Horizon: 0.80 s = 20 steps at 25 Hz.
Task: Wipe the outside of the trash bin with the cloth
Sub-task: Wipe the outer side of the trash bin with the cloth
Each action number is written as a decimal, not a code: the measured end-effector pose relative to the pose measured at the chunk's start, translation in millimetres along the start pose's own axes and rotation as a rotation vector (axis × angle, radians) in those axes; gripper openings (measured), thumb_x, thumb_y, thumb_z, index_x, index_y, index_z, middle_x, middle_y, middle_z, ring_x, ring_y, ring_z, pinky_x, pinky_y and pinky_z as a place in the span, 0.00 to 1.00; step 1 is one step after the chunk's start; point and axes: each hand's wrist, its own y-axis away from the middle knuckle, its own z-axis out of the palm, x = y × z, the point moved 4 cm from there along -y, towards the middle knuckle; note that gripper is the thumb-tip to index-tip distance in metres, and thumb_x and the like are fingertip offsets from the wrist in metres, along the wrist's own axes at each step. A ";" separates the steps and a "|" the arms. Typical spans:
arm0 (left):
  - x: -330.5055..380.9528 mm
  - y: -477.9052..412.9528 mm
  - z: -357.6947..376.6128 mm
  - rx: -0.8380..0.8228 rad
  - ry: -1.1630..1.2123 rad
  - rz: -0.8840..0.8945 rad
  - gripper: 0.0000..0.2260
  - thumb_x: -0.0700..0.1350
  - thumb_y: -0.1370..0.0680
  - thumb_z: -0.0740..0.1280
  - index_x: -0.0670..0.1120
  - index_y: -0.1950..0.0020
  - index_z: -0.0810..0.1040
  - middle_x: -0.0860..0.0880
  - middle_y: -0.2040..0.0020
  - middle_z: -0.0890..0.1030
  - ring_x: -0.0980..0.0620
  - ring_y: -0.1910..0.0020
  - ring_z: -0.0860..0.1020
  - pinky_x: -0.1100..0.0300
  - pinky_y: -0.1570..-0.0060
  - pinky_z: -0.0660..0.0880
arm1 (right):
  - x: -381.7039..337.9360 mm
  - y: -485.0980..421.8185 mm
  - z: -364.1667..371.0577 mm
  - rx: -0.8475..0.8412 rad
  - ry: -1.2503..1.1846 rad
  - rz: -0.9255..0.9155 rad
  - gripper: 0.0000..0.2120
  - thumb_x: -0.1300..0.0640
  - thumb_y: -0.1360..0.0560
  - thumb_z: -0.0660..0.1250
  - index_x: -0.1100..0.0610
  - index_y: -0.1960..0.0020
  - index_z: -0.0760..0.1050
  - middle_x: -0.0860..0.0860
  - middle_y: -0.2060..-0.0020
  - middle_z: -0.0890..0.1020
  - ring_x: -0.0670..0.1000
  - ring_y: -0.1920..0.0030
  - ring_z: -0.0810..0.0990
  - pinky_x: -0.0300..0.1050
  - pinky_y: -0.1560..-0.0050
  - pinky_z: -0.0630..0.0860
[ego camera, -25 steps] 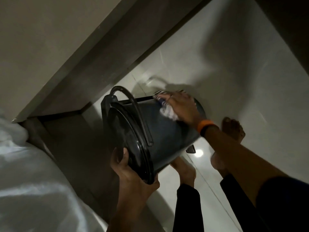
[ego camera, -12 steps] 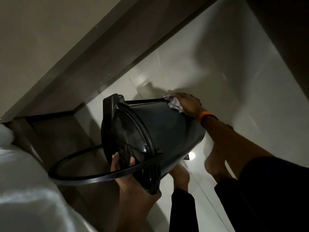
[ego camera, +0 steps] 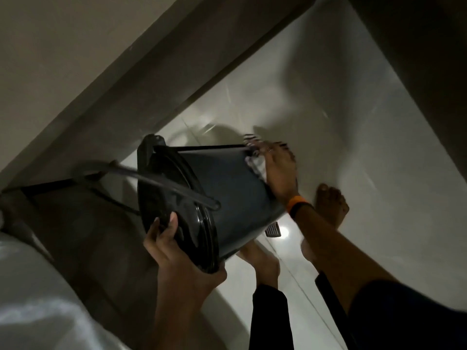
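Observation:
A black trash bin (ego camera: pixel 227 198) is held tilted on its side above the floor, its lid end facing me. My left hand (ego camera: pixel 174 251) grips the lid rim at the lower edge. A thin black hoop handle (ego camera: pixel 141 176) swings out to the left of the rim, blurred. My right hand (ego camera: pixel 278 170), with an orange wristband, presses a pale cloth (ego camera: pixel 255 164) against the bin's upper side near its base. Most of the cloth is hidden under the fingers.
Glossy light floor tiles (ego camera: pixel 366 147) lie below, with my two bare feet (ego camera: pixel 331 205) under the bin. A dark skirting and beige wall (ego camera: pixel 63 59) run diagonally at the left. White bedding (ego camera: pixel 38 299) fills the lower left. A dark surface (ego camera: pixel 429 59) bounds the upper right.
My right hand has slid the cloth back down the bin's side from the far edge. The loose hoop handle has swung up from below the rim. The bin has tilted slightly.

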 end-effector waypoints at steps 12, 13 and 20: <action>92.1 -74.9 -4.7 -0.035 0.011 -0.128 0.51 0.46 0.34 0.84 0.64 0.20 0.57 0.42 0.21 0.61 0.42 0.31 0.70 0.37 0.26 0.68 | 59.9 -18.7 -15.4 0.096 -0.175 0.447 0.12 0.50 0.15 0.62 0.44 0.34 0.78 0.46 0.32 0.82 0.52 0.31 0.79 0.40 0.31 0.69; 97.7 -78.1 -2.5 -0.022 -0.006 -0.132 0.50 0.47 0.33 0.83 0.64 0.20 0.57 0.42 0.20 0.61 0.39 0.28 0.70 0.33 0.27 0.68 | 54.4 -14.1 -15.9 0.111 -0.220 0.419 0.13 0.53 0.14 0.61 0.46 0.33 0.77 0.48 0.30 0.80 0.52 0.29 0.77 0.39 0.30 0.67; 95.4 -98.2 -23.2 -0.040 -0.080 -0.044 0.51 0.66 0.34 0.79 0.64 0.18 0.55 0.51 0.19 0.69 0.43 0.25 0.73 0.38 0.29 0.72 | -50.6 65.5 -14.4 0.155 -0.330 0.086 0.25 0.45 0.16 0.51 0.42 0.20 0.59 0.48 0.17 0.58 0.52 0.16 0.55 0.54 0.15 0.49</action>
